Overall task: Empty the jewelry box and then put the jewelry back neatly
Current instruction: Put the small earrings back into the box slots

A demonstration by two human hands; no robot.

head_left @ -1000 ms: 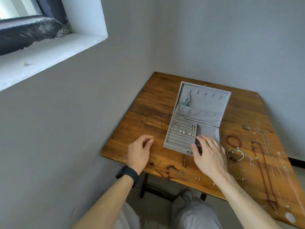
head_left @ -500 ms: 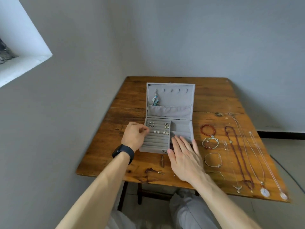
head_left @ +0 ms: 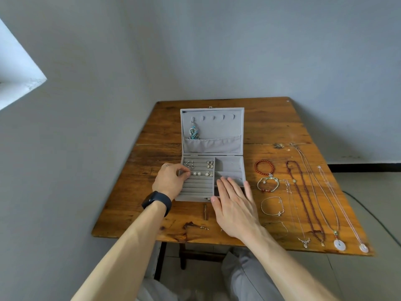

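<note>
Reaching forward above grey trousers (head_left: 238, 279), both bare forearms extend over the front edge of a wooden table (head_left: 134, 213). Tiny studs (head_left: 204, 227) lie loose on the wood near that edge, between the arms. Right hand (head_left: 234, 209): flat, palm down, fingers straight and slightly spread, fingertips over the front right compartments of the box (head_left: 230, 165); contact with the box cannot be confirmed. Left hand (head_left: 171, 181): black watch (head_left: 157, 202) at the wrist, ring (head_left: 165, 165) on one finger, fingers curled with their tips drawn together at the left wall of the box, over the ring rolls; whether they pinch an earring or the wall cannot be told. The grey box stands open at mid-table, its left section holding earrings (head_left: 209, 164) and pearls (head_left: 196, 173) in the far rows. Right of the box and apart from it lie a chain bracelet (head_left: 271, 214), a green cord bracelet (head_left: 265, 190) and, farthest back, a red bracelet (head_left: 256, 169). Farther right, a dark bead necklace (head_left: 318, 233) and thin chains with white disc pendants (head_left: 339, 244) run front to back. The lid (head_left: 217, 129) stands raised behind the tray, a turquoise pendant (head_left: 193, 133) hanging from its leftmost hook above a fabric pocket (head_left: 212, 145). A grey wall (head_left: 238, 51) rises behind the table.
</note>
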